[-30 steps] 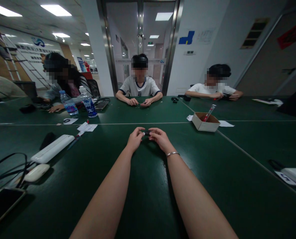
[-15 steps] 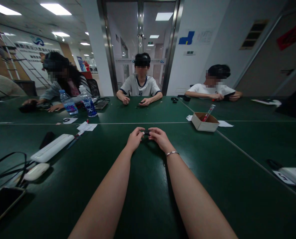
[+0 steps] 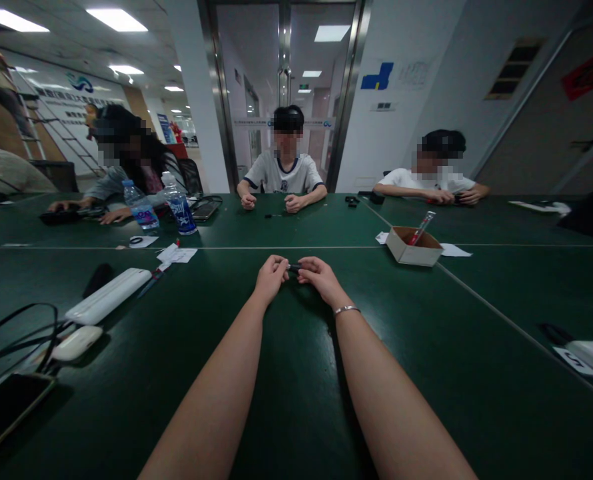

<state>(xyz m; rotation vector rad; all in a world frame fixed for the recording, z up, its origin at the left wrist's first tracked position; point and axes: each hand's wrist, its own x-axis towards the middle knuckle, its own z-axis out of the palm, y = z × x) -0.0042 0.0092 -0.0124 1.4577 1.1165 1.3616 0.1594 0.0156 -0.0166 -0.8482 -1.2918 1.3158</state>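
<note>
Above the dark green table [image 3: 296, 360], both hands meet in front of me on a small black stick-like object [image 3: 293, 268] with a silvery end. Its exact kind is too small to make out. My left hand [image 3: 271, 277] pinches the silvery end between thumb and fingers. From the other side, my right hand [image 3: 321, 277], with a silver bracelet [image 3: 347, 309] at the wrist, grips the black end. Fingertips hide part of the object.
An open cardboard box [image 3: 413, 252] holding a red-and-clear tube stands right of my hands. Leftward lie a white power strip-like bar [image 3: 107, 297], a phone [image 3: 11, 413] and cables. Two bottles [image 3: 180, 203] stand farther back. Several people sit around the table.
My hands stay together on the small object, whose silvery end shows less now. The person opposite has let go of a small dark item, which lies on the table. The view has shifted slightly.
</note>
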